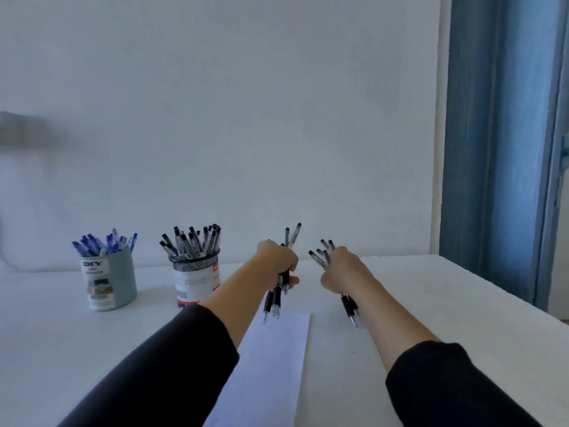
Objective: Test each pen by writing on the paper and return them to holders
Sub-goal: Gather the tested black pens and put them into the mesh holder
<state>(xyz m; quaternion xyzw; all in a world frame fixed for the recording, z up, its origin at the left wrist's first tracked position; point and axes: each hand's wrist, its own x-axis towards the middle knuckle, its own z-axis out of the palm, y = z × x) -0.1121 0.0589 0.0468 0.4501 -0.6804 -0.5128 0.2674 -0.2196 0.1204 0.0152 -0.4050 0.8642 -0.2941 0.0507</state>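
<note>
Above the paper [271,365] on the table [431,303], the left hand [278,261] and right hand [341,269] each grip a bundle of black pens, tips down. Testing looks barely begun; next, single out one pen. The mesh holder [195,272] and teal holder [110,282] stand far left.

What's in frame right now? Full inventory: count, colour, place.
Blue pens: a cluster, too many to count, in the green holder.
Green holder: one, pale green, far left on the table.
Black pens: a cluster, in the mesh holder.
Mesh holder: one, black with a white label, right of the green holder.
Paper: one white sheet, centre, near edge.
Table: one, white.
Curtain: blue, far right.
Left hand: grips a bundle of black pens.
Right hand: grips a second bundle.
</note>
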